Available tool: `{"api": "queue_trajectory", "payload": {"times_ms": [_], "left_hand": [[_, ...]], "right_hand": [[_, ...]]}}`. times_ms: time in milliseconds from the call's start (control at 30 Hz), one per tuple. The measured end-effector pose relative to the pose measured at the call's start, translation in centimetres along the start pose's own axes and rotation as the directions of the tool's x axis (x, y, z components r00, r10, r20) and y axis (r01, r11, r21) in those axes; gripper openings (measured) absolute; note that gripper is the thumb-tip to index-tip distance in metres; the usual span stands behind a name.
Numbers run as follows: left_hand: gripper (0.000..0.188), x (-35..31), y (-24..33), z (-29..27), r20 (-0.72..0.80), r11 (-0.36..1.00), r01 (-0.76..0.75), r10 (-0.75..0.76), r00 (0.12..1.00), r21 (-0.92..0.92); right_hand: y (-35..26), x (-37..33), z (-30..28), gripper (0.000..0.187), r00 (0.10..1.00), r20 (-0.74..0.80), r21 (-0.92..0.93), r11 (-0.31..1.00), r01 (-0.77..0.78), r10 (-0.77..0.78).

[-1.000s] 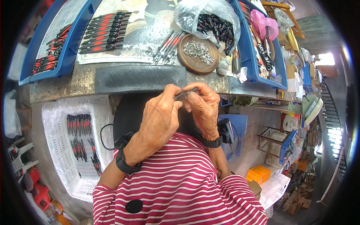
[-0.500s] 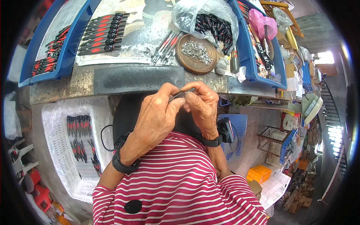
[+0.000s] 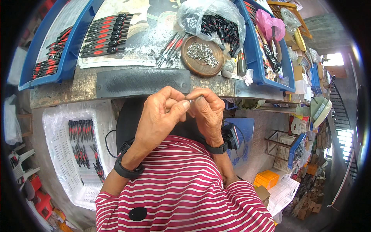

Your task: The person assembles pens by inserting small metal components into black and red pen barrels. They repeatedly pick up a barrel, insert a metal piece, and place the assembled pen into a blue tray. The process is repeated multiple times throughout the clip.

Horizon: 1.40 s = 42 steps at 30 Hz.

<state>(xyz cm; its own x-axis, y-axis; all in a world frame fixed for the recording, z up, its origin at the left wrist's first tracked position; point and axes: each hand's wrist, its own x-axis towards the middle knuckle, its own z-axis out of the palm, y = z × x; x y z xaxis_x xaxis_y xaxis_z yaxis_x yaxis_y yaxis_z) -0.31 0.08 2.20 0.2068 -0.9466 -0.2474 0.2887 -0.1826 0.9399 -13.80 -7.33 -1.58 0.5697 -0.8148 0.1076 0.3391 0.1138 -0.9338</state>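
My left hand (image 3: 160, 110) and my right hand (image 3: 206, 110) meet fingertip to fingertip just off the front edge of the workbench. Between the right thumb and forefinger is a slim dark rod, mostly hidden by the fingers. A small silvery bit (image 3: 190, 101) shows where the left thumb tip meets it; the left fingers are curled in a pinch, and what they hold is too small to name. Beyond the hands, a round wooden dish (image 3: 185, 63) carries many small metal pieces (image 3: 203, 53). Slim red, black and silvery rods (image 3: 170, 48) lie beside it.
Red-and-black pen-like tools (image 3: 102, 42) lie in a row at left, beside a blue tray (image 3: 69, 71). A clear bag (image 3: 189, 17) spills black parts (image 3: 220, 29). Another blue tray (image 3: 253, 58) stands at right. A lined white basket (image 3: 58, 154) sits below left; a dark plate (image 3: 143, 83) edges the bench.
The dark rod, earlier seen slanting across both hands' fingertips, is now mostly covered by the right fingers. My left hand has shifted slightly, its fingers more curled.
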Motion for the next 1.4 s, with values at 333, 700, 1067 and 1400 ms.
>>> {"api": "queue_trajectory", "payload": {"times_ms": [333,700,1067,1400], "left_hand": [[0.021,0.1,-0.2,0.0,0.085,0.926,0.154,-0.132,0.988,-0.345],[0.014,0.3,-0.3,0.1,0.061,0.925,0.146,-0.133,0.989,-0.35],[0.013,0.4,-0.5,-0.1,0.062,0.924,0.154,-0.141,0.988,-0.35],[0.02,0.4,-0.5,-0.2,0.068,0.92,0.157,-0.142,0.987,-0.359]], "right_hand": [[-0.4,-0.2,0.7,0.022,0.998,-0.062,-0.127,0.992,0.014,-0.022],[-0.9,0.0,0.7,0.016,0.997,-0.069,-0.039,0.998,-0.049,0.046],[-0.6,0.4,0.4,0.024,1.0,-0.014,-0.127,0.992,-0.012,0.01],[-1.0,0.7,0.4,0.024,1.0,0.015,-0.154,0.988,-0.013,0.016]]}}
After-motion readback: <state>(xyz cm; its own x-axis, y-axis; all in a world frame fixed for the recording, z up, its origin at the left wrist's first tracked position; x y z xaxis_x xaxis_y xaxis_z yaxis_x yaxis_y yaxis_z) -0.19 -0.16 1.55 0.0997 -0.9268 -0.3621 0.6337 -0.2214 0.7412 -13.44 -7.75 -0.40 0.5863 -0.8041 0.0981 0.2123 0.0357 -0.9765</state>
